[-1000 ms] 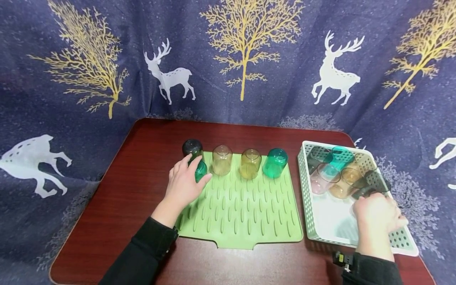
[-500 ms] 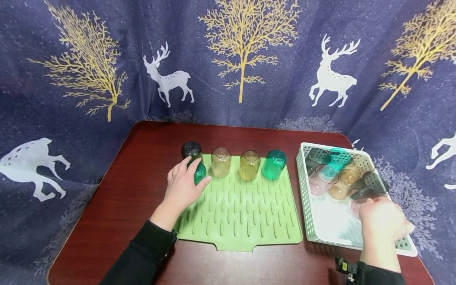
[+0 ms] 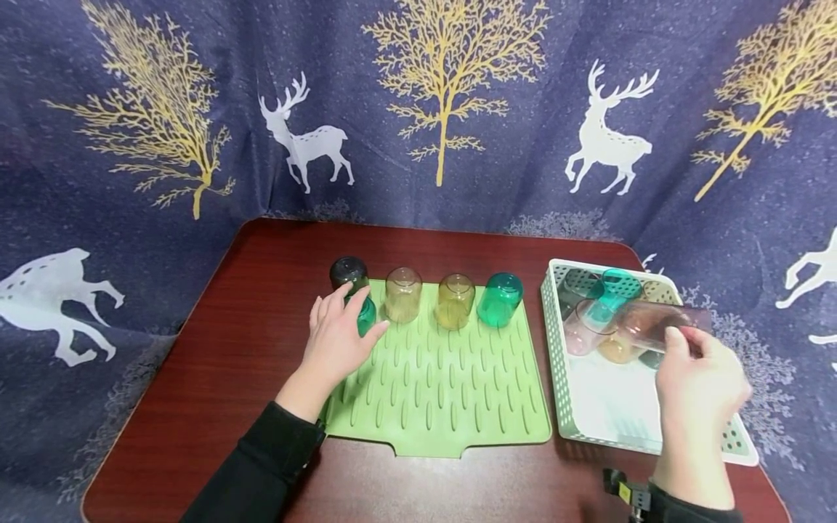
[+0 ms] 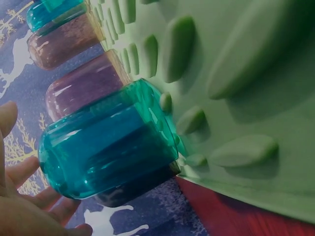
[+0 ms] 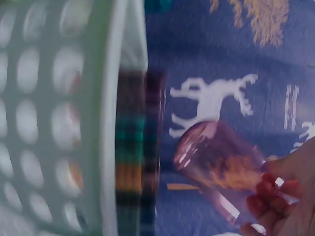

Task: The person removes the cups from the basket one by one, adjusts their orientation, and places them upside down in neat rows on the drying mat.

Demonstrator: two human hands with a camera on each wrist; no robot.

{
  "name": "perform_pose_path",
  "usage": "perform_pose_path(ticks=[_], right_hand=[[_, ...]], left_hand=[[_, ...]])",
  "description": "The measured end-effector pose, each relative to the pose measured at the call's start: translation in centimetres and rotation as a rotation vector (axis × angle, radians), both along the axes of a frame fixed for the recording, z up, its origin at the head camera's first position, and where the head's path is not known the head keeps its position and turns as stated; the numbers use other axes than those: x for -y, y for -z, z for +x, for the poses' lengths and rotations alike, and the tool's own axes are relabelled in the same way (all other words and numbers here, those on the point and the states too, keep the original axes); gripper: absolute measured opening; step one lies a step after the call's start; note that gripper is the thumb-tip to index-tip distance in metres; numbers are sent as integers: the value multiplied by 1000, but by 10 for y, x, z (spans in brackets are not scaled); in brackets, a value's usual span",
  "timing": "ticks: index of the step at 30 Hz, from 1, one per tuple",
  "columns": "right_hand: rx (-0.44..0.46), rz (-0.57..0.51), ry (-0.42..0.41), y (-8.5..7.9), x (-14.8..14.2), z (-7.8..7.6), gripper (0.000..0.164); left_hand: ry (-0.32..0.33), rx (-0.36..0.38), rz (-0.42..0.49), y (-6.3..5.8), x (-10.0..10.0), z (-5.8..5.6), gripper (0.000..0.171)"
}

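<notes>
My left hand (image 3: 336,335) is at the left end of the green drying mat (image 3: 445,392), thumb and fingers spread about an upside-down green cup (image 3: 367,317). In the left wrist view the fingers lie loosely by the base of this green cup (image 4: 106,142), and the thumb stands apart from it. Directly behind it is a dark cup (image 3: 347,270). Over the white basket (image 3: 562,392), my right hand (image 3: 702,385) grips a clear pink cup (image 5: 216,162) near one end. The cup is tilted sideways, above the other cups in the basket.
A pale beige cup (image 3: 403,296), a yellowish cup (image 3: 455,301) and a green cup (image 3: 500,300) stand upside down along the mat's back edge. In the basket are several cups, among them a teal cup (image 3: 617,287) and a pink cup (image 3: 582,338). A patterned cloth hangs behind the table.
My right hand has brought the pink cup up from low in the basket, and it now shows above the other cups. The left hand has stayed by the green cup.
</notes>
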State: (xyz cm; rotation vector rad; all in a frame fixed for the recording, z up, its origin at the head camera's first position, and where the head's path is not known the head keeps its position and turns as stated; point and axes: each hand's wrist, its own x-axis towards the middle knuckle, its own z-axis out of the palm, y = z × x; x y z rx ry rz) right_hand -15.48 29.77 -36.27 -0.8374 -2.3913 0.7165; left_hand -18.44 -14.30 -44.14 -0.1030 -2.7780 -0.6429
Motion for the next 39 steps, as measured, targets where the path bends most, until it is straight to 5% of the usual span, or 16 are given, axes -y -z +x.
perform_pose_path(ticks=[7, 10, 14, 21, 30, 37, 39], right_hand=[[-189, -106, -167, 21, 45, -5, 32], [-149, -130, -289, 34, 72, -2, 30], [-59, -207, -447, 52, 103, 2, 24], [-19, -401, -712, 71, 137, 6, 17], [-10, -689, -834, 83, 153, 9, 16], [36, -759, -854, 84, 156, 9, 22], [50, -703, -854, 84, 155, 9, 22]], left_hand=[[30, -50, -19, -11, -11, 7, 66], [58, -57, -43, -19, -19, 11, 66], [171, -29, -42, -28, -30, 16, 66], [326, 59, -21, -28, -44, 24, 74], [383, 189, 47, -24, -51, 30, 84], [413, 149, 139, -22, -53, 30, 83], [408, 142, 169, -21, -53, 30, 82]])
